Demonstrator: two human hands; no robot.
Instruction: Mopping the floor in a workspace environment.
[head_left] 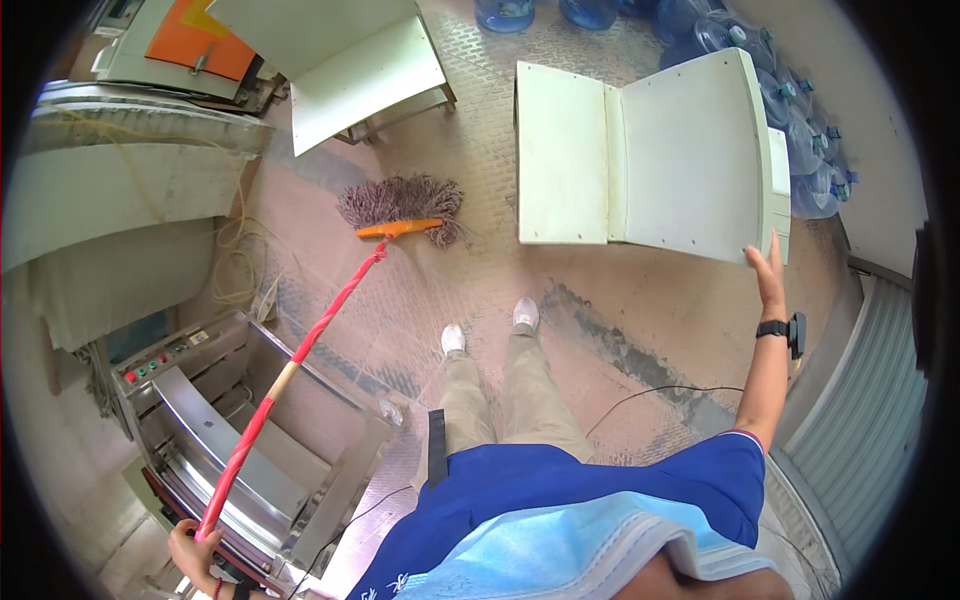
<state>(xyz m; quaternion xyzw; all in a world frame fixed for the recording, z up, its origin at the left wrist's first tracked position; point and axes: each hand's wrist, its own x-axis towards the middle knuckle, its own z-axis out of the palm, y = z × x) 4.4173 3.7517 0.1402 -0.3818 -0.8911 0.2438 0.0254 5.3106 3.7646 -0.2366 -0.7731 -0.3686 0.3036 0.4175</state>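
White chair (680,150): right hand (768,262) grips its edge; an uneven one-hand pull could swing it into the bottles (815,190) just beside it. Mop (285,380): head on the floor beyond the feet (488,325), left hand (195,552) wrapped round the handle's end; held that far back, head could twist. Bottles: bluish, clear, bunched by the wall (870,130); can't tell what's inside.

The mop head (400,200) lies left of the right-hand chair (685,150).
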